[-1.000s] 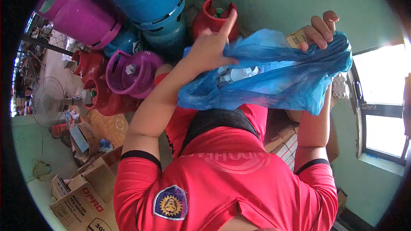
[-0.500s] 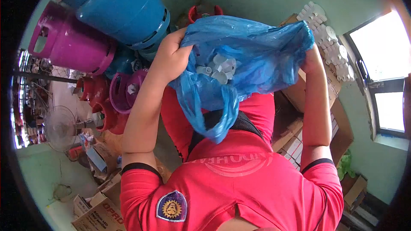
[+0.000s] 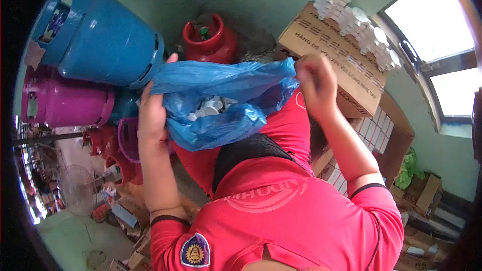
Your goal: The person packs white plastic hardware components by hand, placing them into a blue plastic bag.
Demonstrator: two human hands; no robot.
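A blue plastic bag (image 3: 221, 78) hangs in front of my red shirt, its mouth partly spread. Several small white plastic pieces (image 3: 211, 108) lie inside it; their exact kind is hard to make out. My left hand (image 3: 154, 115) grips the bag's left side, some of its fingers hidden behind the plastic. On the right, my right hand (image 3: 319, 85) has curled fingers closed on the bag's right end.
Blue (image 3: 110, 40) and purple (image 3: 75, 100) gas cylinders are stacked at left. A red cylinder (image 3: 211, 45) stands beyond the bag. White plastic parts (image 3: 356, 22) rest along a cardboard box (image 3: 331, 52) near the window (image 3: 437, 25).
Both hands have brought the bag lower and leftward. Its mouth is narrower, and the hanging handle loop no longer shows. The view has shifted, revealing more of the red cylinder and the box.
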